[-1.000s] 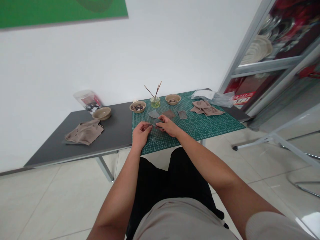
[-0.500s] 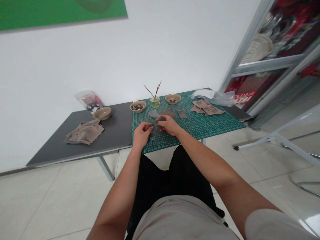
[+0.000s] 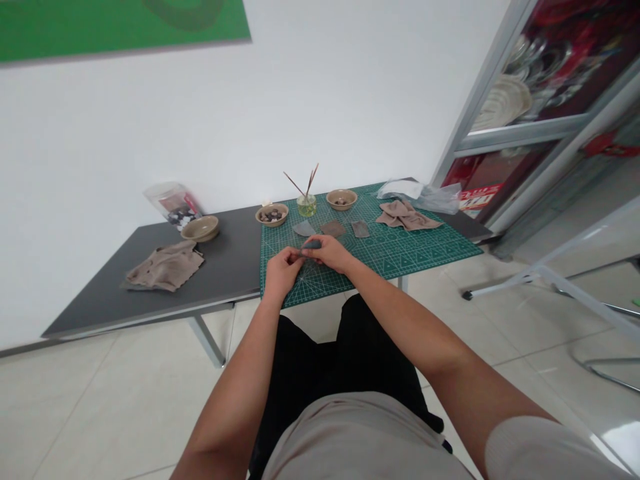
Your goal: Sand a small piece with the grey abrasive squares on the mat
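Both my hands meet over the near part of a green cutting mat (image 3: 400,250) on a low grey table (image 3: 225,270). My left hand (image 3: 280,272) and my right hand (image 3: 333,253) pinch a small dark grey fabric piece (image 3: 311,245) between their fingertips, a little above the mat. Just beyond lie three more small fabric pieces: a grey one (image 3: 304,229), a brown one (image 3: 333,229) and a grey-brown one (image 3: 361,229).
Behind the pieces stand a bowl of dark buttons (image 3: 272,215), a glass with sticks (image 3: 307,203) and another bowl (image 3: 342,199). A beige cloth (image 3: 407,215) and plastic bags (image 3: 425,193) lie at the right; a beige cloth (image 3: 163,267), an empty bowl (image 3: 200,228) and a tipped jar (image 3: 170,203) at the left. A metal shelf (image 3: 525,127) stands at the right.
My hands have lifted the dark fabric piece slightly and bunched it narrower between the fingertips. The view has shifted a little to the right.
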Tool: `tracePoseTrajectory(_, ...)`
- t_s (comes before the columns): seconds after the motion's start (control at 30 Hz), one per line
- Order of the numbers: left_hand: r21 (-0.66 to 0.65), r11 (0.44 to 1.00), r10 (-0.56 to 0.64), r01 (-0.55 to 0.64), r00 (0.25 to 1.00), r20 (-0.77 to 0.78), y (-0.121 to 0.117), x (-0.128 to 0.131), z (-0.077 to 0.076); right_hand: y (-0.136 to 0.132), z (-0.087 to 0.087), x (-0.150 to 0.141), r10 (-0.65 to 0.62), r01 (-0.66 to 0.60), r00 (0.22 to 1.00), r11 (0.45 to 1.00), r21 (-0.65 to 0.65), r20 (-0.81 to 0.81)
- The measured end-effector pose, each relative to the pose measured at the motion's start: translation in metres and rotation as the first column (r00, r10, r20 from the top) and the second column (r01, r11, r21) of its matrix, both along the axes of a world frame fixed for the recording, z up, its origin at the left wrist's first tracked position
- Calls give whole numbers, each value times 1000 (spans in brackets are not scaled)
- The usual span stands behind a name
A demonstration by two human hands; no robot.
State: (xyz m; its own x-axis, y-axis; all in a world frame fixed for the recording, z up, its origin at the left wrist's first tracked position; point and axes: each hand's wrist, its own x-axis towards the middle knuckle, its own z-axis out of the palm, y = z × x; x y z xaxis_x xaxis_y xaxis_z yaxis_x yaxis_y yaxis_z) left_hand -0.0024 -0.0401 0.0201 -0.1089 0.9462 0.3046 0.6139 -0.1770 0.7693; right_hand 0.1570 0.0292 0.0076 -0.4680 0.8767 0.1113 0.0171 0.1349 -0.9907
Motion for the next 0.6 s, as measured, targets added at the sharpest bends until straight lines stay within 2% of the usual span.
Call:
tracePoseTrajectory(0.1,28,1000,8,-7,998,-65,0,0,-3,0,2,0,25,-25,998,1000,6,58)
tracePoseTrajectory(0.2,29,1000,8,-5,996,-94,0,0,-4,-3,6,0,36,-35,998,999,-16,50)
tracePoseTrajectory(0.43,29,1000,-11,10,1000,1,-2,0,-3,-6,8,1,-4,-5,996,994,-109,-90)
tracePoseTrajectory(0.6,15,1000,-7,8,997,-71,-1,0,-5,-4,2,1,-11,11,1000,1000,-3,24)
